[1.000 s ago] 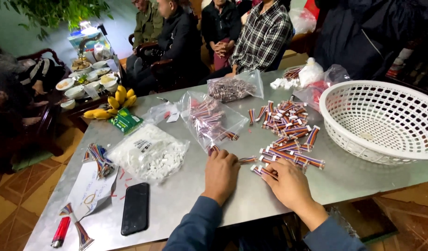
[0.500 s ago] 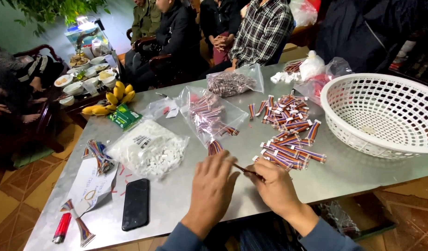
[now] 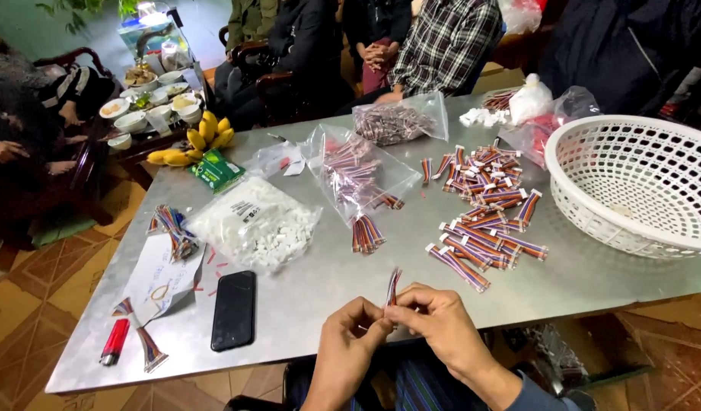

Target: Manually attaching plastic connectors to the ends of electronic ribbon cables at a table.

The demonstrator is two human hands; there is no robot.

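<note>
Head view shows both hands meeting just off the near edge of the metal table (image 3: 563, 293), in front of the black phone (image 3: 233, 309). The left hand (image 3: 349, 346) and right hand (image 3: 440, 323) are pinched closed on one short multicoloured ribbon cable (image 3: 393, 287), its striped end sticking up between the fingertips. To my eye, the work goes best with the grip kept close to the cable's lower end, so the wires stay flat and side by side. Finished cables with white plugs (image 3: 484, 228) lie further back on the table, right of the phone, beside the white basket (image 3: 640, 183). A bag of white connectors (image 3: 255, 228) sits just behind the phone.
</note>
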